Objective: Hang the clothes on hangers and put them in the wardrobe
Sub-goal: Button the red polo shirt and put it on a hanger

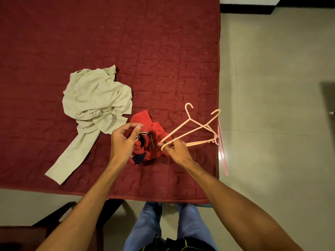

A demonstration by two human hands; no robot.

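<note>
1. Early yet, by the look of it: nothing hung, and seemingly at the step of pairing a hanger with the red garment [154,135], crumpled on the maroon quilted bed [163,51] close to its near edge.
2. Left hand [124,142] on that garment, fingers [126,127] curled with the thumb closed toward them, gripping a fold of red cloth beside the striped collar.
3. Right hand [176,151] pinching the near ends of two crossed peach hangers [190,126], fingertips closed tight on the plastic, hooks pointing away toward the bed's right edge.
4. Dangling over that same edge above the tiled floor [272,87], a pink hanger [222,151], apparently caught on the far end of the peach pair.
5. Left of the red garment and apart from it, a bunched beige garment [97,95], one long part trailing toward the near edge, untouched.
6. Next, most likely: freeing one hanger from the tangle, opening out the collar, then feeding a hanger shoulder through the neck. Wardrobe not in view.
</note>
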